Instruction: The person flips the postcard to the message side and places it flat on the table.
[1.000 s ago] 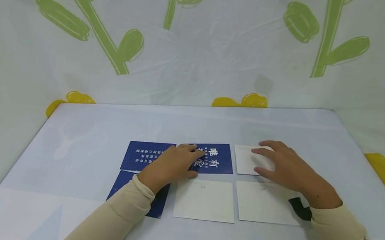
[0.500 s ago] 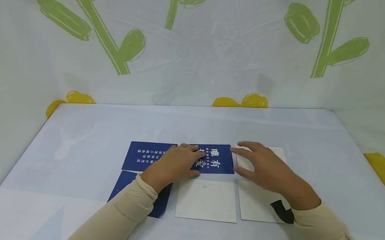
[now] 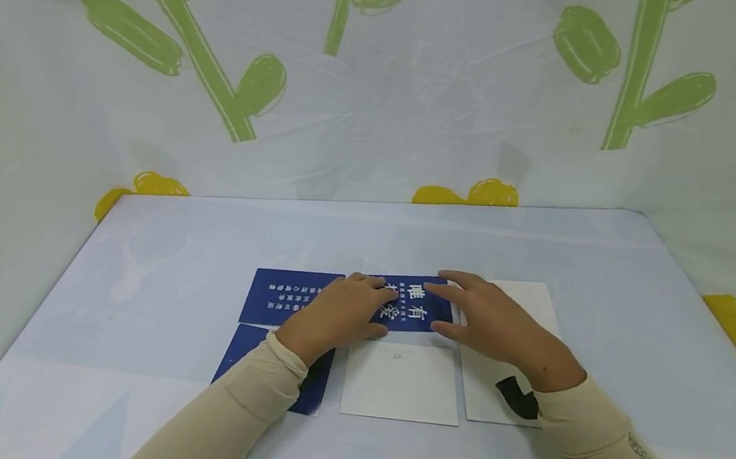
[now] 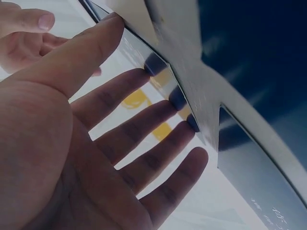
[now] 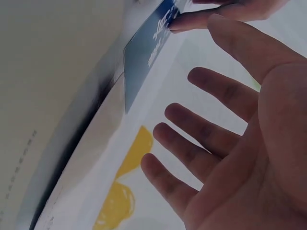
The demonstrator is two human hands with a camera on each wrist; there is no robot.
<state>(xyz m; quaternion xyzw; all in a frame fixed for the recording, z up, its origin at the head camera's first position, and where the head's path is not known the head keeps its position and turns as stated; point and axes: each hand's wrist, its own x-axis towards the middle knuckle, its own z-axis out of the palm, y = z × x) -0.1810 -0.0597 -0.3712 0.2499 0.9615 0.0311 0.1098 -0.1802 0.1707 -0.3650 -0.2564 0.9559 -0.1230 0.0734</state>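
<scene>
My left hand (image 3: 336, 313) rests its fingertips on the upper middle blue card (image 3: 425, 323), which bears large white characters. In the left wrist view the fingers (image 4: 139, 129) are spread, and several tips meet the card's glossy face. Above that card's right end hovers my right hand (image 3: 501, 323), its fingers (image 5: 201, 129) spread and holding nothing in the right wrist view. To the left lie another blue card (image 3: 270, 298) with lines of text and a lower blue card (image 3: 245, 338), partly under my left forearm. A white card (image 3: 402, 387) lies below the middle one.
Two more white cards are on the right, an upper one (image 3: 534, 296) and a lower one (image 3: 481, 400), both partly covered by my right hand and wrist. The pale table (image 3: 139, 354) meets a printed cloth wall (image 3: 385, 120) at the back.
My right hand has moved left, from over the upper white card to over the right end of the middle blue card. My left hand stays on that card.
</scene>
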